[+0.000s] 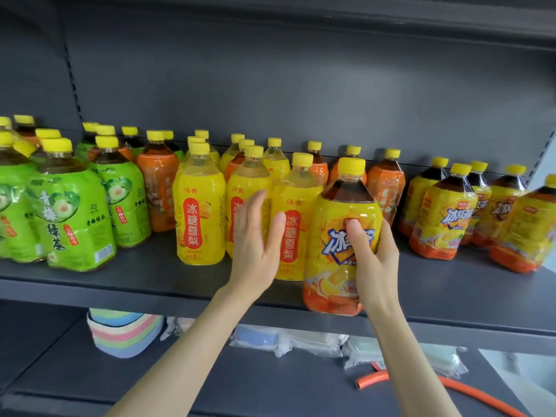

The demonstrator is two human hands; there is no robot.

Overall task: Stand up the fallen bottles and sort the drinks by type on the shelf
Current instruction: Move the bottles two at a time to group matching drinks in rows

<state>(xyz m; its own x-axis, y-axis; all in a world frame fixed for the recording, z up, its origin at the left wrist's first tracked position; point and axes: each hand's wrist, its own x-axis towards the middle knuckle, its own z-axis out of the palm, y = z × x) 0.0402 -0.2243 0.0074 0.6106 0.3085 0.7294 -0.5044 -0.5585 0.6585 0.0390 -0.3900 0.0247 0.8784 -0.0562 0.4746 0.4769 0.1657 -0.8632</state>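
Observation:
My right hand (371, 257) grips an iced black tea bottle (337, 251) with a yellow and orange label, upright at the front edge of the grey shelf (150, 284), its base at or just past the edge. My left hand (255, 239) is open, fingers straight, in front of the yellow pear drink bottles (200, 212). Green tea bottles (72, 218) stand at the left, orange-labelled bottles (158, 188) behind and between, more iced black tea bottles (442, 218) at the right. All bottles in view stand upright.
Bare shelf shows between the held bottle and the right-hand group. On the lower shelf lie a stack of pastel cloths (123, 332), several plastic-wrapped packs (285, 341) and an orange hose (421, 386). The shelf above (301, 13) overhangs the bottles.

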